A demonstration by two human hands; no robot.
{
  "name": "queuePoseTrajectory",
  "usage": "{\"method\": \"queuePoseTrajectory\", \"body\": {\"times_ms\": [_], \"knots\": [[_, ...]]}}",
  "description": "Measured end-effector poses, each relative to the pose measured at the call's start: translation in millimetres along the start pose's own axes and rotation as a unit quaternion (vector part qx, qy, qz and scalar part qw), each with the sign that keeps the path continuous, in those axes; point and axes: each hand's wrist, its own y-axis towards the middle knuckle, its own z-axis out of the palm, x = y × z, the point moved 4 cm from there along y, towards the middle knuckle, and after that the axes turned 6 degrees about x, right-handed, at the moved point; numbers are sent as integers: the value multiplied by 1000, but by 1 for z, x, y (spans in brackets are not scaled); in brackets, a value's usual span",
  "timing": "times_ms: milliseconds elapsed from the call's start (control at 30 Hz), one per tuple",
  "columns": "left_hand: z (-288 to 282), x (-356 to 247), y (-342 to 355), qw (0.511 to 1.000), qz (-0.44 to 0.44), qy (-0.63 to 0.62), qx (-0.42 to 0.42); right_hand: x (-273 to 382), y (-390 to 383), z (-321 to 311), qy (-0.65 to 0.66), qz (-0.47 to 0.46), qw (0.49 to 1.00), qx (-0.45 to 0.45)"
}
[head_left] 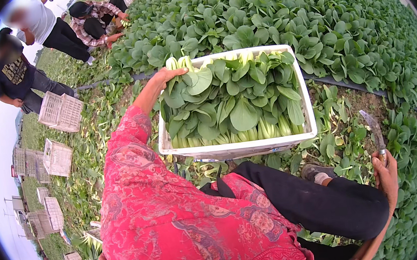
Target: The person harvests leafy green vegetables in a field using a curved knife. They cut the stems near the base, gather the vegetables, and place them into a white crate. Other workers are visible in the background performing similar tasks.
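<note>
In front of me a white plastic crate [241, 150] is packed with bok choy [243, 113]. Their green leaves meet in the middle, and pale stems line the near and far sides. At the crate's far left corner, my left hand [168, 76] has its fingers closed around a bok choy whose pale stem ends [179, 63] point away from me. Out to the right, beside my bent knee, my right hand [387, 174] grips a sickle [375, 130] by its wooden handle. Its curved blade points up, apart from the crate.
Dense bok choy rows [256, 3] grow beyond the crate and to its right, edged by a dark hose [346, 84]. Cut leaves litter the ground at left. Several pale crates [59, 157] stand there. Two people stand at far left; another person [95, 22] crouches by the plants.
</note>
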Motion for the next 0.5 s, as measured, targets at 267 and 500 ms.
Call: {"method": "queuePoseTrajectory", "body": {"times_ms": [267,500], "knots": [[-82,4,29,936,2,321,-146,-6,7,-3,-11,12,999,33],[-105,38,45,851,-29,495,-176,-9,16,1,-14,51,997,58]]}}
